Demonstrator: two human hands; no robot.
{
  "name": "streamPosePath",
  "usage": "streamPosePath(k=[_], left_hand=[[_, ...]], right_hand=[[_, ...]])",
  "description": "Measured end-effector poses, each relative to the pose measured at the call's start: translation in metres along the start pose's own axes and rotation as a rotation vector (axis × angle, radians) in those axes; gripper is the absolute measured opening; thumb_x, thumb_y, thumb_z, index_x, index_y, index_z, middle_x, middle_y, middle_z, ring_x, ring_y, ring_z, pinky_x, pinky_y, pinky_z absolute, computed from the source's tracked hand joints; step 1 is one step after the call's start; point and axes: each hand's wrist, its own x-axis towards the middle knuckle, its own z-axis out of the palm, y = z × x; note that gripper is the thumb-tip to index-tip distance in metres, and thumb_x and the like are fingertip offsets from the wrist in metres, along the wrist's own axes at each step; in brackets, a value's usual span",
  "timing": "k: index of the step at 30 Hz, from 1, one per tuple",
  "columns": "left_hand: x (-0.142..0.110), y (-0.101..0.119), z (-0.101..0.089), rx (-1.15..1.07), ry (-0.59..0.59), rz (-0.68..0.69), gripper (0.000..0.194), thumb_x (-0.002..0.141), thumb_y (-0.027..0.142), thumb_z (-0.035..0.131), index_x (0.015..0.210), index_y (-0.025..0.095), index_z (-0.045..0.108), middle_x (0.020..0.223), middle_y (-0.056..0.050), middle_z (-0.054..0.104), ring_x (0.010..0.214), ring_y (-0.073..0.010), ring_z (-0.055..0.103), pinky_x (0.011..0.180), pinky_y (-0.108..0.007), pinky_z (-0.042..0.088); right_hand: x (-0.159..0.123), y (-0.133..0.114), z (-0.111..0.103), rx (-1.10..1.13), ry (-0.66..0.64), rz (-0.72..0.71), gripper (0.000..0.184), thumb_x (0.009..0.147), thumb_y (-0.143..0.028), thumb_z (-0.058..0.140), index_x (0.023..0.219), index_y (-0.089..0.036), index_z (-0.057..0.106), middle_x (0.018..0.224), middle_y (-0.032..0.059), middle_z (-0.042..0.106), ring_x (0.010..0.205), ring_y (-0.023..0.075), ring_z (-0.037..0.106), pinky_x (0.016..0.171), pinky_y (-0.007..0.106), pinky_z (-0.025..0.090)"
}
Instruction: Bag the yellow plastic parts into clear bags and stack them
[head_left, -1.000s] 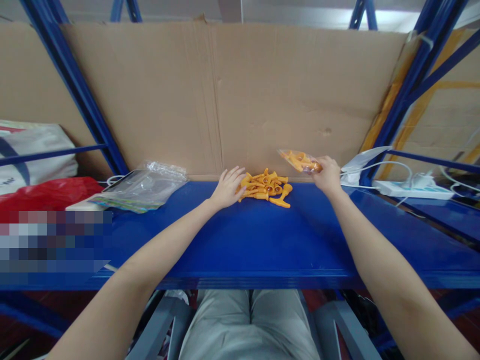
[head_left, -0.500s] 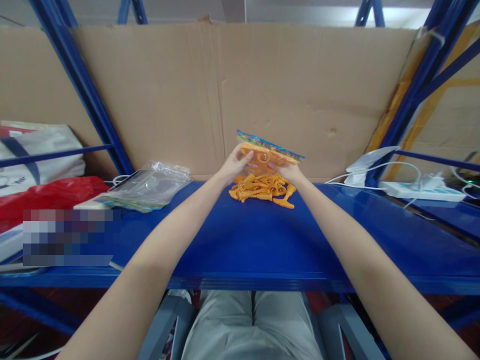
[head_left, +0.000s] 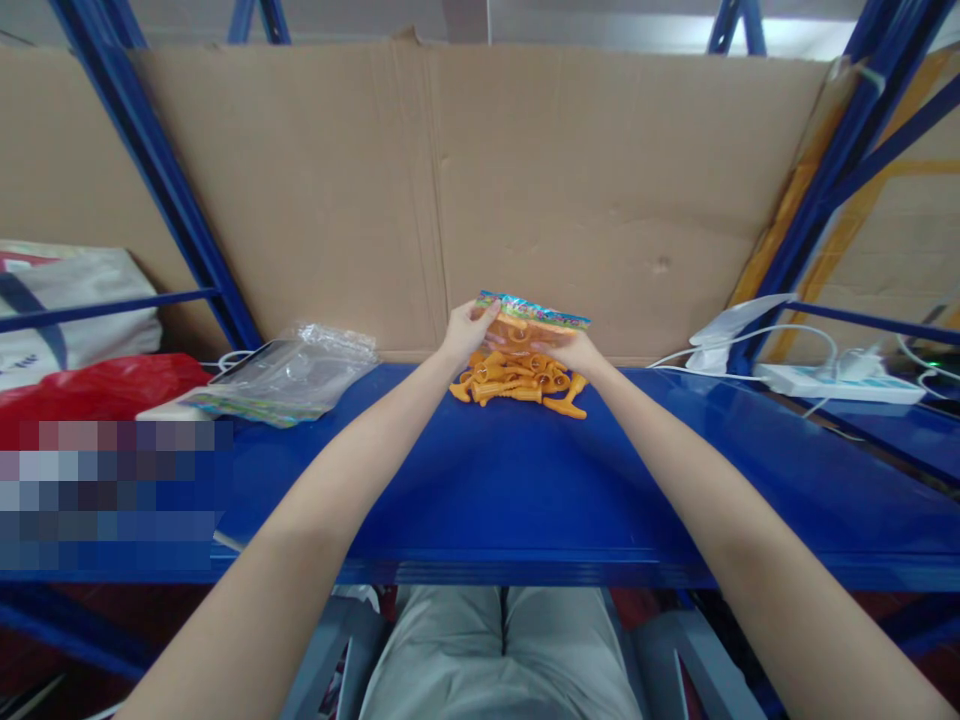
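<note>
A clear plastic bag [head_left: 534, 312] with a bright blue and multicoloured top strip is held up between my two hands, and orange plastic pieces show through it. My left hand [head_left: 471, 328] grips its left end, thumb on the near side. Under the bag's right part lies my right hand [head_left: 571, 348], with its fingers partly hidden behind the film. Just below, a pile of orange plastic pieces [head_left: 517, 380] rests on the blue shelf [head_left: 510, 480]. One hammer-shaped piece [head_left: 568, 400] sticks out at the pile's right edge.
Flat clear bags [head_left: 300, 375] lie to the left, beside a red plastic bag [head_left: 112, 385] and a white cloth bag [head_left: 90, 300]. At the right are a white power strip [head_left: 840, 382] and cables. A cardboard panel [head_left: 540, 190] closes the back between blue posts.
Both hands have lowered the bag slightly towards the pile, and its coloured strip now tilts less. The pile on the shelf looks the same.
</note>
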Motion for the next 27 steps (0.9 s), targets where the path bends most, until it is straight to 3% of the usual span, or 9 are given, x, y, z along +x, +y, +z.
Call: streamPosePath(k=[1,3,6,9,15,19,22,25,27], left_hand=[[0.001,-0.001,-0.001,0.03,0.035,0.0,0.026,0.089,0.037,0.062,0.096,0.012,0.063,0.073,-0.003,0.07,0.046,-0.0105,0.062,0.042,-0.017,0.044],[0.002,-0.002,-0.005,0.095,0.097,0.003,0.023,0.09,0.035,0.061,0.091,0.012,0.064,0.062,0.0,0.065,0.039,-0.0091,0.056,0.037,-0.017,0.038],[0.003,-0.005,-0.008,0.155,0.152,0.006,0.021,0.089,0.033,0.061,0.087,0.012,0.065,0.055,0.002,0.06,0.034,-0.0087,0.051,0.035,-0.017,0.034],[0.004,-0.006,-0.009,0.137,0.165,-0.012,0.021,0.09,0.032,0.06,0.084,0.012,0.062,0.057,0.001,0.061,0.036,-0.0095,0.054,0.036,-0.017,0.034],[0.009,-0.007,-0.005,0.062,0.166,-0.058,0.016,0.094,0.026,0.054,0.087,0.012,0.057,0.069,-0.004,0.067,0.048,-0.0127,0.065,0.039,-0.016,0.038],[0.017,-0.011,-0.004,0.003,0.209,-0.01,0.017,0.093,0.03,0.056,0.097,0.013,0.058,0.075,-0.006,0.068,0.063,-0.0172,0.071,0.05,-0.021,0.05],[0.023,-0.013,-0.005,-0.07,0.216,0.081,0.018,0.092,0.029,0.059,0.105,0.016,0.058,0.079,-0.004,0.069,0.074,-0.0168,0.072,0.061,-0.023,0.055],[0.024,-0.014,-0.01,-0.095,0.167,0.106,0.014,0.091,0.026,0.06,0.101,0.017,0.06,0.081,-0.004,0.07,0.08,-0.0168,0.072,0.065,-0.023,0.056],[0.02,-0.014,-0.015,-0.084,0.106,0.088,0.014,0.09,0.028,0.061,0.098,0.016,0.061,0.083,-0.006,0.07,0.081,-0.0178,0.072,0.064,-0.023,0.056]], right_hand=[[-0.003,-0.007,-0.004,-0.027,-0.043,-0.056,0.045,0.069,-0.048,0.075,0.104,-0.019,0.069,0.109,0.0108,0.071,0.106,0.0259,0.064,0.097,0.046,0.048],[-0.009,-0.021,-0.012,-0.121,0.009,-0.157,0.044,0.074,-0.051,0.072,0.104,-0.019,0.069,0.111,0.0123,0.069,0.108,0.0261,0.062,0.098,0.045,0.047],[-0.014,-0.033,-0.019,-0.24,0.075,-0.224,0.038,0.08,-0.056,0.064,0.082,-0.019,0.068,0.1,0.0118,0.068,0.093,0.024,0.064,0.088,0.041,0.051],[-0.014,-0.038,-0.018,-0.247,0.093,-0.213,0.047,0.082,-0.062,0.058,0.064,-0.019,0.061,0.092,0.0101,0.064,0.08,0.0198,0.062,0.075,0.036,0.053],[-0.009,-0.04,-0.001,0.01,0.178,-0.094,0.046,0.084,-0.063,0.054,0.08,-0.019,0.068,0.104,0.0091,0.062,0.069,0.0165,0.064,0.06,0.033,0.054],[0.001,-0.038,0.005,0.001,0.248,-0.131,0.04,0.087,-0.056,0.055,0.085,-0.02,0.071,0.106,0.0111,0.065,0.089,0.0227,0.067,0.077,0.04,0.057],[0.006,-0.036,0.004,-0.11,0.309,-0.193,0.033,0.088,-0.048,0.056,0.085,-0.021,0.073,0.111,0.0124,0.067,0.108,0.0253,0.062,0.097,0.045,0.049],[0.008,-0.033,0.001,-0.188,0.3,-0.182,0.026,0.089,-0.041,0.056,0.084,-0.021,0.072,0.114,0.0126,0.067,0.112,0.025,0.06,0.1,0.045,0.046],[0.01,-0.034,-0.002,-0.229,0.266,-0.14,0.022,0.087,-0.037,0.057,0.08,-0.02,0.07,0.105,0.0118,0.07,0.105,0.0251,0.063,0.096,0.044,0.048]])
